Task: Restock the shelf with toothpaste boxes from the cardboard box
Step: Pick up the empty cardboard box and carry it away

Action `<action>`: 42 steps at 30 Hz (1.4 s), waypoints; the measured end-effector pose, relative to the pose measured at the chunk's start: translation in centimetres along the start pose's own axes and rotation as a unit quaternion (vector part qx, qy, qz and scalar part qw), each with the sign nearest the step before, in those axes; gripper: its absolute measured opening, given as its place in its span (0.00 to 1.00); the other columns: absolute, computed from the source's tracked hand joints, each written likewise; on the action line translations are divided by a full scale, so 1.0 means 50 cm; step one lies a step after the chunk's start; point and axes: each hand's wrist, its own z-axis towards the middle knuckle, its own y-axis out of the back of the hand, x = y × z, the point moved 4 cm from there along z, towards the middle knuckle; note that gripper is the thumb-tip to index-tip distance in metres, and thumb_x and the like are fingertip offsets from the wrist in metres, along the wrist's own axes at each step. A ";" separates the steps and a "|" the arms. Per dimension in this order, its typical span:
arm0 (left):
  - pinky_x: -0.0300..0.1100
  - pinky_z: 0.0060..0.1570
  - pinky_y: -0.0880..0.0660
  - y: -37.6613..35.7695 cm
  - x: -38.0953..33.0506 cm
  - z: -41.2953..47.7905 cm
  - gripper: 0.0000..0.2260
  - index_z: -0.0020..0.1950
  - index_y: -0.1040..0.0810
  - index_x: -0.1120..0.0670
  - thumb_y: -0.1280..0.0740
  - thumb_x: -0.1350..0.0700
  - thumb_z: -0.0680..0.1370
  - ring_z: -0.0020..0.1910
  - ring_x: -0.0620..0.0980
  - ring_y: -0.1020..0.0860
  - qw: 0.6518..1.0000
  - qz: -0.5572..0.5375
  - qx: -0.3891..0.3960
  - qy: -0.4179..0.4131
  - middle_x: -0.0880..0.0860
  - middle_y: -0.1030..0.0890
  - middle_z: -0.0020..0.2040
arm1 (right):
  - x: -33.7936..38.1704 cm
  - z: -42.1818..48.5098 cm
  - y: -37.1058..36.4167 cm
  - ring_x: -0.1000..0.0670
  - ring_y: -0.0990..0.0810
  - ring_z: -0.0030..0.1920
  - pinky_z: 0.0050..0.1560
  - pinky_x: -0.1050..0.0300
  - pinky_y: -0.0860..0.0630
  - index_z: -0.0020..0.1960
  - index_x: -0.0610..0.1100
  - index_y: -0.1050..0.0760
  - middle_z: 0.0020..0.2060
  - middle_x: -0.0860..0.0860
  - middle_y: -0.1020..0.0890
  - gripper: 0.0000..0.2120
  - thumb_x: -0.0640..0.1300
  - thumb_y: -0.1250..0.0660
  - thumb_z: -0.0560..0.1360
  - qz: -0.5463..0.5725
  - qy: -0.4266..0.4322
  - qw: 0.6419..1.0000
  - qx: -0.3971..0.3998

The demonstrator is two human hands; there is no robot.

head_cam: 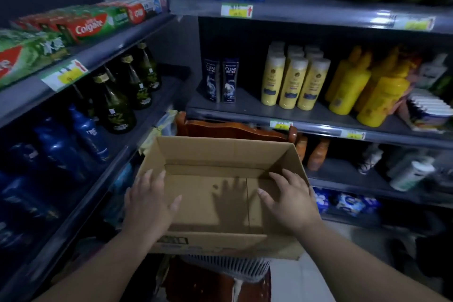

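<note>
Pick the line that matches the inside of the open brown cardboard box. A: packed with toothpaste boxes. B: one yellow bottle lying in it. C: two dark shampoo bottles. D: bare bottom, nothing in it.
D: the open brown cardboard box shows only its bare bottom with a hand's shadow; the red and green toothpaste boxes lie on the upper left shelf.

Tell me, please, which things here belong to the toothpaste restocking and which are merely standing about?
Job: cardboard box, looks empty; toothpaste boxes on the upper left shelf; left hand, right hand, both open.
Not the job: green bottles, blue bottles, yellow bottles, Clear bottles.
</note>
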 end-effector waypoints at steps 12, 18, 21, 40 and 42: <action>0.55 0.74 0.52 -0.047 0.030 0.055 0.32 0.78 0.49 0.47 0.40 0.40 0.78 0.76 0.59 0.56 0.997 0.026 0.038 0.062 0.55 0.59 0.78 | -0.070 0.044 -0.034 0.38 0.47 0.76 0.74 0.42 0.42 0.76 0.59 0.43 0.79 0.52 0.52 0.32 0.64 0.38 0.76 -0.025 -0.065 0.997 0.015; 0.55 0.72 0.42 -0.045 0.050 0.056 0.33 0.77 0.51 0.47 0.39 0.43 0.78 0.74 0.60 0.46 0.995 0.032 0.064 0.069 0.53 0.60 0.78 | -0.089 0.053 -0.018 0.45 0.22 0.58 0.50 0.51 0.22 0.76 0.56 0.44 0.78 0.57 0.56 0.34 0.54 0.32 0.75 -0.048 -0.050 0.997 0.018; 0.54 0.69 0.38 -0.043 0.058 0.058 0.34 0.78 0.54 0.47 0.39 0.43 0.78 0.72 0.59 0.42 0.993 0.031 0.080 0.082 0.52 0.60 0.78 | -0.096 0.058 -0.022 0.45 0.20 0.53 0.45 0.52 0.21 0.77 0.57 0.48 0.77 0.56 0.63 0.37 0.51 0.31 0.75 -0.059 -0.056 0.996 0.022; 0.52 0.64 0.30 -0.026 0.123 0.087 0.49 0.77 0.60 0.39 0.26 0.45 0.71 0.68 0.57 0.30 0.981 -0.141 0.104 0.081 0.54 0.34 0.74 | -0.134 0.074 -0.036 0.42 0.29 0.69 0.65 0.43 0.27 0.78 0.61 0.57 0.75 0.48 0.37 0.50 0.41 0.26 0.72 0.124 -0.022 0.992 0.030; 0.53 0.67 0.32 -0.028 0.126 0.089 0.50 0.77 0.61 0.39 0.25 0.48 0.70 0.70 0.56 0.32 0.976 -0.169 0.123 0.067 0.53 0.36 0.75 | -0.133 0.074 -0.037 0.43 0.32 0.71 0.66 0.44 0.29 0.78 0.59 0.57 0.78 0.50 0.43 0.50 0.40 0.26 0.71 0.116 -0.016 0.993 0.028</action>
